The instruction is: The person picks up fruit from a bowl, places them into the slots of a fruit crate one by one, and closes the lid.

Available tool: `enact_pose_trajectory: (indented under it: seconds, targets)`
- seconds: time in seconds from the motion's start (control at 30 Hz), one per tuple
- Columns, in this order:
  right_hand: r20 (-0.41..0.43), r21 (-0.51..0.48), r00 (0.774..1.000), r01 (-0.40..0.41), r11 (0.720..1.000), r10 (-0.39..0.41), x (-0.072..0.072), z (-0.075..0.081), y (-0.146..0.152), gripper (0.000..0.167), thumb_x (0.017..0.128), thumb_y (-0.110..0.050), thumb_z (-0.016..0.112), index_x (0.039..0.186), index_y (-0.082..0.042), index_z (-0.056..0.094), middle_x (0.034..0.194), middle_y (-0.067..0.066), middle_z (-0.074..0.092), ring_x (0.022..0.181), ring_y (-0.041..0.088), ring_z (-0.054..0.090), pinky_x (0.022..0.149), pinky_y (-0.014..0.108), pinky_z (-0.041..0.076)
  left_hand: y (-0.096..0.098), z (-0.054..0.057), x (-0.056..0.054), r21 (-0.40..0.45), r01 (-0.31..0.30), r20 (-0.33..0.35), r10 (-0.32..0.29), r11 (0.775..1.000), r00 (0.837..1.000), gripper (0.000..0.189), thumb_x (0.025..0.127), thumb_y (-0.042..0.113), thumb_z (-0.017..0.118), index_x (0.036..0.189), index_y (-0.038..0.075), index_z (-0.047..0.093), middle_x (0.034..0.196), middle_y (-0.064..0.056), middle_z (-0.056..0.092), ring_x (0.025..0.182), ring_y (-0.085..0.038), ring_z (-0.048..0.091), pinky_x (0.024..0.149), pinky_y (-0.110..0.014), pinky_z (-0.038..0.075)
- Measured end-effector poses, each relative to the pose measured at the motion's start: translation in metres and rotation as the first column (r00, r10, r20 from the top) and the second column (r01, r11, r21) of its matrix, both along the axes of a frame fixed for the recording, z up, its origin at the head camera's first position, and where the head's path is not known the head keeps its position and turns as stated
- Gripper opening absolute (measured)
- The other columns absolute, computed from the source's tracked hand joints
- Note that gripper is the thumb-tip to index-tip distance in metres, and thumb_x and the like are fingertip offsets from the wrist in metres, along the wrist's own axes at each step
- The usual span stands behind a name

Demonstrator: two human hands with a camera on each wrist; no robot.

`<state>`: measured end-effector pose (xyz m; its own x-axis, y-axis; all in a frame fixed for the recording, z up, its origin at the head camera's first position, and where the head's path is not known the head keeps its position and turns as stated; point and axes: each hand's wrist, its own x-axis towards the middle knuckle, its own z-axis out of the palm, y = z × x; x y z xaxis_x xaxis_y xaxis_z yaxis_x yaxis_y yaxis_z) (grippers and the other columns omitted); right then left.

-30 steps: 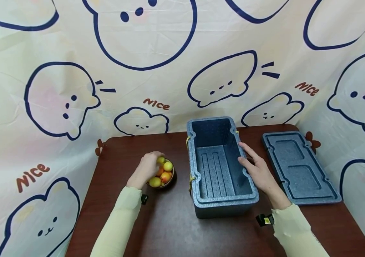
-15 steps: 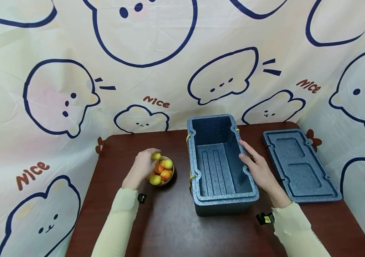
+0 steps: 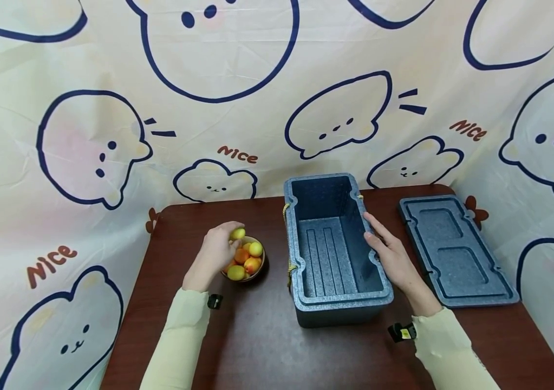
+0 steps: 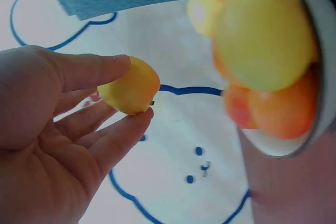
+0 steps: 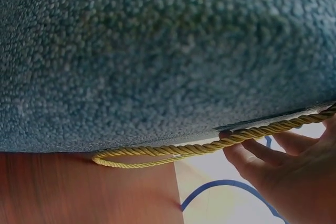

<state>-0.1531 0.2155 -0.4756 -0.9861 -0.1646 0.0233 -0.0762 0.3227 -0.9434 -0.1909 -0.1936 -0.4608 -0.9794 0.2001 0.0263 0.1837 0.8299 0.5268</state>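
Observation:
Between thumb and fingertips, my left hand [image 3: 212,253] pinches a small yellow fruit [image 4: 131,85], held over the far left side of a round bowl [image 4: 273,148]. Heaped in that bowl are several yellow and orange-red fruits [image 3: 252,265]. My right hand [image 3: 396,262] rests on the right rim of a blue-grey foam box [image 3: 325,260], its fingers fairly straight. The right wrist view has the fingers [image 5: 244,161] at the box's outer side, beside a twisted gold rope [image 5: 210,146]. No fruit shows inside the box.
A matching blue-grey lid [image 3: 459,252] lies to the right of the box on the dark brown table [image 3: 267,352]. Behind the table hangs a pale cloth [image 3: 238,124] with cartoon outlines. More gold rope [image 3: 291,268] shows at the box's left side.
My left hand has come up and slightly left from the bowl with the yellow fruit, moving only a little in the last half second. The right hand has stayed on the box rim.

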Motion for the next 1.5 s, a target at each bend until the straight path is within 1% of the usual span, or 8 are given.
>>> enact_pose_trajectory:
  seconds: [0.27,0.5,0.67,0.83,1.0,1.13,1.23,1.5]
  targets:
    - [0.008,0.006,1.0,0.004,1.0,-0.004,0.0,0.001,0.0,0.058,0.108,-0.042,0.044,0.161,-0.029,0.025,0.166,-0.002,0.022,0.153,0.025,0.017,0.12,0.06,0.017,0.004,0.024,0.005,0.014,0.035,-0.084,-0.033,0.999,0.996,0.04,0.093,0.007,0.072,0.133,0.006,0.064,0.139,-0.013,0.06,0.126,-0.033,0.057,0.107,-0.049,0.046]
    - [0.02,0.034,1.0,0.02,0.999,-0.021,0.002,0.002,0.0,0.059,0.108,-0.044,0.044,0.161,-0.032,0.024,0.167,0.001,0.021,0.152,0.029,0.019,0.118,0.064,0.017,0.009,0.041,0.011,0.018,0.034,-0.098,-0.032,0.999,0.995,0.042,0.093,0.009,0.072,0.134,0.007,0.064,0.141,-0.013,0.059,0.127,-0.033,0.057,0.106,-0.048,0.047]
    - [0.026,0.037,0.999,0.023,0.999,-0.024,0.003,0.003,0.0,0.059,0.108,-0.044,0.044,0.162,-0.031,0.023,0.167,0.003,0.02,0.152,0.032,0.019,0.117,0.067,0.018,0.012,0.052,0.015,0.023,0.049,-0.138,-0.045,0.999,0.989,0.042,0.094,0.009,0.072,0.134,0.006,0.063,0.14,-0.014,0.06,0.126,-0.032,0.057,0.106,-0.047,0.047]
    - [0.029,0.036,0.999,0.013,0.999,-0.014,0.002,0.005,0.0,0.061,0.108,-0.043,0.043,0.162,-0.027,0.022,0.167,0.004,0.021,0.151,0.032,0.02,0.116,0.066,0.02,0.014,0.063,0.016,0.017,0.056,-0.187,-0.052,0.998,0.981,0.042,0.094,0.011,0.072,0.135,0.006,0.063,0.139,-0.013,0.06,0.126,-0.031,0.058,0.106,-0.047,0.047]
    - [0.02,0.045,1.0,0.01,0.999,-0.011,0.002,0.006,-0.001,0.059,0.108,-0.043,0.043,0.162,-0.03,0.023,0.167,0.005,0.021,0.152,0.032,0.02,0.117,0.066,0.019,0.016,0.071,0.015,0.019,0.072,-0.242,-0.065,0.997,0.968,0.041,0.094,0.011,0.071,0.134,0.004,0.064,0.139,-0.014,0.061,0.127,-0.032,0.058,0.106,-0.048,0.047]
    - [0.015,0.047,1.0,0.013,0.999,-0.014,0.002,0.003,-0.001,0.061,0.108,-0.043,0.043,0.162,-0.025,0.023,0.167,0.005,0.021,0.152,0.032,0.02,0.117,0.065,0.019,0.02,0.077,0.015,0.023,0.086,-0.267,-0.076,0.996,0.961,0.041,0.094,0.011,0.072,0.134,0.004,0.064,0.138,-0.014,0.061,0.125,-0.032,0.059,0.104,-0.047,0.048]
    - [0.017,0.043,1.0,0.013,0.999,-0.014,0.001,0.003,-0.001,0.062,0.108,-0.043,0.043,0.163,-0.023,0.023,0.167,0.006,0.021,0.151,0.033,0.021,0.116,0.066,0.02,0.023,0.08,0.015,0.029,0.096,-0.271,-0.085,0.995,0.959,0.04,0.094,0.011,0.072,0.133,0.004,0.064,0.138,-0.014,0.061,0.124,-0.032,0.06,0.103,-0.047,0.049]
    - [0.042,0.057,0.999,0.0,0.998,-0.002,0.001,0.009,0.0,0.061,0.108,-0.044,0.043,0.162,-0.027,0.023,0.167,0.007,0.019,0.149,0.035,0.023,0.114,0.067,0.023,0.036,0.087,0.013,0.015,0.137,-0.26,-0.128,0.99,0.957,0.041,0.095,0.012,0.071,0.134,0.006,0.064,0.139,-0.013,0.06,0.122,-0.031,0.061,0.099,-0.044,0.053]
